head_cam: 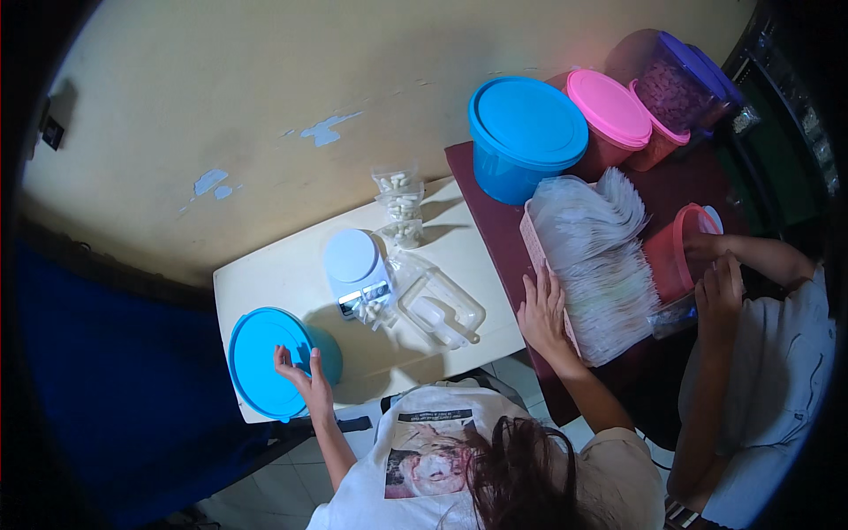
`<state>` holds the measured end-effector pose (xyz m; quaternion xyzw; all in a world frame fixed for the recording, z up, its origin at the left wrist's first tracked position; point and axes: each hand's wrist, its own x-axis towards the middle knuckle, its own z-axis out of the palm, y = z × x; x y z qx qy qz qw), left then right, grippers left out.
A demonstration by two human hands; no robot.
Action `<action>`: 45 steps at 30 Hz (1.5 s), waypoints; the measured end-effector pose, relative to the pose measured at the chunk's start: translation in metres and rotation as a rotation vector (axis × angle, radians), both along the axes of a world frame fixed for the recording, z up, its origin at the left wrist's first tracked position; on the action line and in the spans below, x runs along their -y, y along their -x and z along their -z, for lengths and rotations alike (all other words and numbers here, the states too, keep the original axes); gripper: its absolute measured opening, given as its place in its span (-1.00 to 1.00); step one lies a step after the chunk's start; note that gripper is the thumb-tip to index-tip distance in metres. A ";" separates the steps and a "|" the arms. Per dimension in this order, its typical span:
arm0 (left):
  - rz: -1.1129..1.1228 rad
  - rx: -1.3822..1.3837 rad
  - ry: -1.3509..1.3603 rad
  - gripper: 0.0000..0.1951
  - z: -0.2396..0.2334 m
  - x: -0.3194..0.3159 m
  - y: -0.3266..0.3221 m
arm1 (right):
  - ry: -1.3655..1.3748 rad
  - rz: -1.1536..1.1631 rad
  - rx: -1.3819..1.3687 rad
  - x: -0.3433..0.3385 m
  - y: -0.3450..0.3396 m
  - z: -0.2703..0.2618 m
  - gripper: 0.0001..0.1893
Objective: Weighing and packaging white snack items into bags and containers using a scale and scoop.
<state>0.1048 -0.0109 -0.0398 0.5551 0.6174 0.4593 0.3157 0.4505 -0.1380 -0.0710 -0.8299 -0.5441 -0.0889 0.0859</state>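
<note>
My left hand (308,385) is over the blue lid (265,361) of a round plastic tub. Its fingers are apart with nothing between them; whether it touches the lid I cannot tell. My right hand (544,313) lies at the near-left rim of a pink plastic basket (535,240), fingers spread. Clear plastic pouches (589,265) fill that basket in a dense row. Between my hands, a white digital scale (352,262) sits on the white table (371,364). Beside it are a small bag of white capsules (372,313) and a clear tray (464,298) with a plastic scoop (434,315).
Bags of white capsules (401,202) stand by the wall. On the maroon table (487,199) are a large blue tub (527,132), pink-lidded tub (609,112) and purple-lidded tub (682,86). A co-worker's hand (719,291) is at the right; their other hand reaches into a red container (666,255).
</note>
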 end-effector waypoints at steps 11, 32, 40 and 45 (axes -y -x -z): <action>0.004 0.030 -0.007 -0.42 -0.017 0.008 -0.004 | -0.185 -0.069 -0.377 -0.011 0.077 0.022 -0.54; 0.093 0.063 -0.015 -0.89 -0.028 0.017 0.104 | -0.040 0.563 -1.596 -0.167 0.147 0.107 -0.74; 0.113 -0.019 -0.046 -0.92 -0.029 0.009 0.137 | -0.296 0.413 -1.543 -0.161 0.159 0.125 -0.87; 0.178 -0.044 -0.076 -0.92 -0.033 0.006 0.152 | -0.467 -0.058 -1.436 -0.138 0.183 0.085 -0.90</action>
